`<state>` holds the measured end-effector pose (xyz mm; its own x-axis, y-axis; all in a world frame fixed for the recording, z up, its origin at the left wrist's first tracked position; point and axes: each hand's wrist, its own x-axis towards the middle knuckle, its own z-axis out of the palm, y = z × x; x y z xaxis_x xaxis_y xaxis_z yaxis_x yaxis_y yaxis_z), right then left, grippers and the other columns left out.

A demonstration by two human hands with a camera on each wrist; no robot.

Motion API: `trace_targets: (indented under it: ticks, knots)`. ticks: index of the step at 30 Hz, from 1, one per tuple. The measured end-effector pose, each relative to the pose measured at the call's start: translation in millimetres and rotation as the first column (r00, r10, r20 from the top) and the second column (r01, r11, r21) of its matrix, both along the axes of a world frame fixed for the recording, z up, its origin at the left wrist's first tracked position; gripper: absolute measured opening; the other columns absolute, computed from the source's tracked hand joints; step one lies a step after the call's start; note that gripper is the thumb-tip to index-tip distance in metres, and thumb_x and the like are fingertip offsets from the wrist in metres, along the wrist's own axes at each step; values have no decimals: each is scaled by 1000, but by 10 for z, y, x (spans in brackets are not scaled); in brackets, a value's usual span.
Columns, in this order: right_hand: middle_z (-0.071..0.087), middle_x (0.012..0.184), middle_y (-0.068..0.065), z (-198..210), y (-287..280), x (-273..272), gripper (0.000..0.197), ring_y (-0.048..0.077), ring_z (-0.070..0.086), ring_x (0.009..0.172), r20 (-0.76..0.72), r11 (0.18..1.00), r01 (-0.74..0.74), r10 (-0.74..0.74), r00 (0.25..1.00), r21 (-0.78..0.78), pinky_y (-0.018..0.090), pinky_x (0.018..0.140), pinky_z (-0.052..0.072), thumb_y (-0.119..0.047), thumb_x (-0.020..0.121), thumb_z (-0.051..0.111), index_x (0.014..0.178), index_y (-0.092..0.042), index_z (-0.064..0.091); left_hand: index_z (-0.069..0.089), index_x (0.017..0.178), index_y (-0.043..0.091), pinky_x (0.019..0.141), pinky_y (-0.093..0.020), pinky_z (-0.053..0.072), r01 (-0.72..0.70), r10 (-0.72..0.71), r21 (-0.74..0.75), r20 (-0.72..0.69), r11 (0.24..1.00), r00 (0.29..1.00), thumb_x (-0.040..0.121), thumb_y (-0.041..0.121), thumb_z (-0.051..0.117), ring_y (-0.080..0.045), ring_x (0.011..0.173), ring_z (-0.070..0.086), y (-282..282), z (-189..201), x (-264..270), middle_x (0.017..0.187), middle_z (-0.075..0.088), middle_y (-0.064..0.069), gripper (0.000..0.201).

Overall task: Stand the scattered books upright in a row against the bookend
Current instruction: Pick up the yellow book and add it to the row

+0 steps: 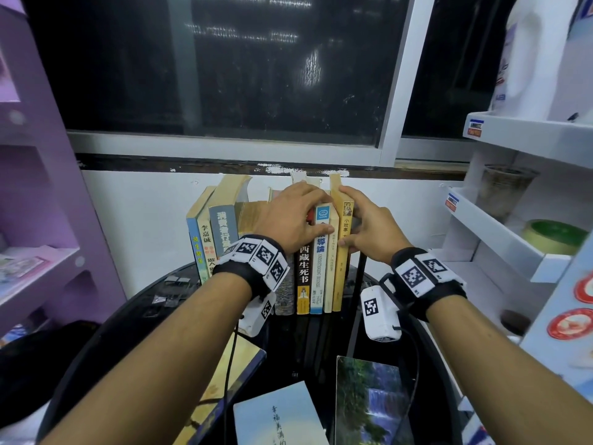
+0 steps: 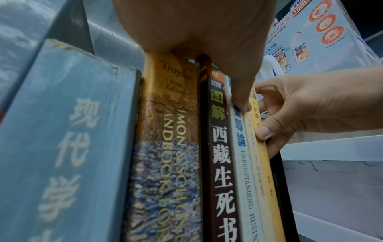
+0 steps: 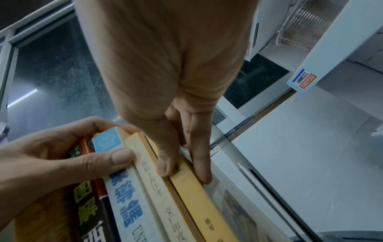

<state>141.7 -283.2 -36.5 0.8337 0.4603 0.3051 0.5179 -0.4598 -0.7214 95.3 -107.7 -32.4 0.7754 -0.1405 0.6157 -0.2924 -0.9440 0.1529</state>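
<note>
Row of books standing upright on your round black glass table (image 1: 324,335), spines toward you, backed by the white wall under the window. From your left: a light-blue paperback (image 1: 196,248) and a cream one, both leaning rightward; a grey-blue hardback (image 1: 223,228); the thick Simon & Schuster handbook (image 2: 165,147); the dark-brown Tibetan volume (image 1: 303,281); the white "Understanding Business" book (image 1: 318,271); a thin cream book (image 1: 330,271); and, last on the right, the yellow paperback (image 1: 342,252). The black bookend (image 1: 358,284) stands just beside that yellow paperback. Your left hand (image 1: 290,216) curls over the tops of the brown and white books, thumb pressed to the white spine, gripping them. Your right hand (image 1: 369,229) pinches the yellow paperback, thumb on its spine and fingers (image 3: 199,157) flat along its right cover. Lying flat near you on the table: a pale-blue book with handwritten characters (image 1: 279,415), a waterfall-cover book (image 1: 369,399) to its right, and a yellow-and-blue one (image 1: 237,364) under your left forearm. The white rack (image 1: 500,220) on your right holds a clear ribbed cup (image 1: 503,191) and a green-topped tub (image 1: 553,236), each on its own shelf; the purple shelf unit (image 1: 41,187) on your left holds flat printed items that cannot be read.
</note>
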Motion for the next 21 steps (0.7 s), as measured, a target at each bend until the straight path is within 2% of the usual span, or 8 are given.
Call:
trace_targets:
  ticks: [3,6,13,16,21]
  knots:
    - [61,127,7,17,25,-10,93,24,65,108,-12,1000,-5,5,1000,4,41,70,61,11,76,72,146,-33,30,56,119,29,87,-24,36,-12,12,-8,-5,1000,1000,78,50,69,-9,117,47,1,6,-7,125,54,10,49]
    - [60,129,10,23,46,-10,93,25,68,101,-16,1000,1,-1,1000,-2,38,63,62,10,76,73,146,-33,29,55,118,29,82,-23,34,-27,27,-7,-5,1000,1000,77,51,69,-9,115,48,1,6,-5,123,54,10,49]
    - [61,128,10,22,43,3,92,28,69,99,5,1000,19,-19,1000,-22,37,62,62,8,76,74,146,-34,30,54,120,30,83,-25,37,-30,30,2,-10,1000,1000,77,52,69,-9,116,48,15,7,4,123,53,10,51]
    - [61,128,9,24,53,-8,93,27,69,99,16,998,32,-31,999,-48,38,67,62,6,76,75,146,-34,28,53,120,31,79,-24,32,-45,45,8,-9,999,999,77,54,68,-9,115,48,8,3,0,123,53,10,51]
    - [59,132,7,32,66,-50,94,24,68,102,41,994,48,-44,998,-102,40,79,60,-1,78,76,148,-35,23,52,120,31,80,-25,36,-44,44,1,-18,999,999,77,54,67,-9,114,48,-1,6,-24,122,53,10,50]
